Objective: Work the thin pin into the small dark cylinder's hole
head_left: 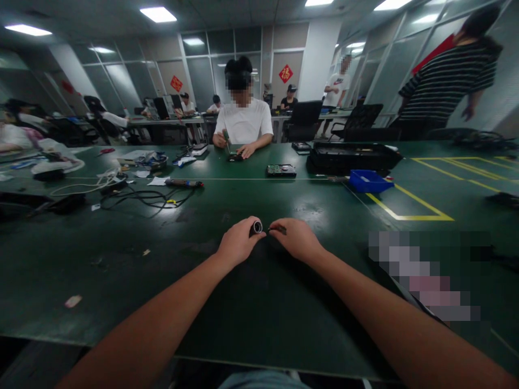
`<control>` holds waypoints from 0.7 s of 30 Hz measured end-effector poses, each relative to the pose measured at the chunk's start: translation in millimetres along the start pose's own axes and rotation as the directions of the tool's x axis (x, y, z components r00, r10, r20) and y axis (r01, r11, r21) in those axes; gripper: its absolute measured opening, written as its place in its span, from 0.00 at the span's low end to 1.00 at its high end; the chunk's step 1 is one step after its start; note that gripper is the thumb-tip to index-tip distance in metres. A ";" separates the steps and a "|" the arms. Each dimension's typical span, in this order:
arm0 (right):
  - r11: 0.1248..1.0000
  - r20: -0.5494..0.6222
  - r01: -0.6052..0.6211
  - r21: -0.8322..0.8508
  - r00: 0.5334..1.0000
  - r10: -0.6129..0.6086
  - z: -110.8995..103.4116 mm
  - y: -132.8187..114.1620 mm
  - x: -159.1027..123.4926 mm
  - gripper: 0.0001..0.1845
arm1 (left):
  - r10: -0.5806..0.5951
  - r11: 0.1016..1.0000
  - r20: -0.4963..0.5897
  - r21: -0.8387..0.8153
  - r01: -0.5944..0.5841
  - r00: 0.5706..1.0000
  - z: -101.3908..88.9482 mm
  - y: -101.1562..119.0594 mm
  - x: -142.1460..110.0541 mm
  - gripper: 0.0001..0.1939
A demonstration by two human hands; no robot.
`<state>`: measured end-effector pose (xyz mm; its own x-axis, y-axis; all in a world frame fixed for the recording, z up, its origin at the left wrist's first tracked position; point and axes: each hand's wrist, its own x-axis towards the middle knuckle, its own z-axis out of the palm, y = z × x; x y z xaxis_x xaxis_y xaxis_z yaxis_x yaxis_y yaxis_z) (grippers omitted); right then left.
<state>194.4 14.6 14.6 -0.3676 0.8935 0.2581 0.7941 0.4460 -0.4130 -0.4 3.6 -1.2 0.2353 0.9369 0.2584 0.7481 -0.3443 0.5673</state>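
Note:
My left hand [237, 240] is wrapped round a short black tube [257, 227] with a silver ring at its open end, which faces me. Beside it on the right, my right hand [300, 237] is closed in a pinch. A small dark piece [280, 229] shows between its thumb and fingers, mostly hidden, and its kind I cannot make out. The two hands are close together over the green tabletop [259, 308], with a narrow gap between the tube and the right fingertips.
Across the table a person [243, 121] works with a screwdriver on a small device. A hard drive [281, 170], a blue bin [370, 181] and a black case [352, 158] stand ahead. An electric screwdriver [184, 183] and black cables [141, 200] lie left. A blurred patch covers something right.

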 end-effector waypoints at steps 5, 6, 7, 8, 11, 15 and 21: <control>0.992 -0.194 0.090 0.092 0.978 -0.070 -9.4 -9.6 -9.1 0.10 | 0.069 0.993 0.019 -0.097 -0.067 0.997 0.5 2.6 -1.0 0.09; 0.988 -0.212 0.117 0.101 0.973 -0.093 -10.2 -11.3 -10.7 0.10 | 0.083 0.990 0.024 -0.120 -0.080 0.996 0.6 3.6 -1.3 0.10; 0.984 -0.225 0.140 0.109 0.968 -0.113 -10.5 -12.6 -12.1 0.09 | 0.095 0.986 0.027 -0.141 -0.090 0.995 0.7 4.8 -1.6 0.10; 0.981 -0.233 0.159 0.114 0.964 -0.129 -10.4 -13.6 -13.3 0.09 | 0.104 0.982 0.030 -0.161 -0.098 0.994 0.8 5.9 -1.8 0.11; 0.972 -0.237 0.203 0.115 0.956 -0.172 -7.9 -14.8 -15.6 0.09 | 0.129 0.971 0.039 -0.209 -0.118 0.991 1.0 9.4 -2.5 0.11; 0.968 -0.219 0.224 0.112 0.956 -0.196 -3.9 -16.0 -16.8 0.09 | 0.156 0.961 0.054 -0.240 -0.138 0.986 0.6 13.3 -3.7 0.10; 0.976 -0.227 0.177 0.130 0.963 -0.144 -5.8 -19.6 -17.2 0.10 | 0.165 0.965 0.050 -0.215 -0.151 0.985 0.4 14.3 -4.1 0.13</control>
<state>188.0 -9.8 23.3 -0.3586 0.7843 0.5062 0.6470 0.5997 -0.4709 9.6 -5.1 5.5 0.3864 0.8689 0.3093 0.5526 -0.4866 0.6767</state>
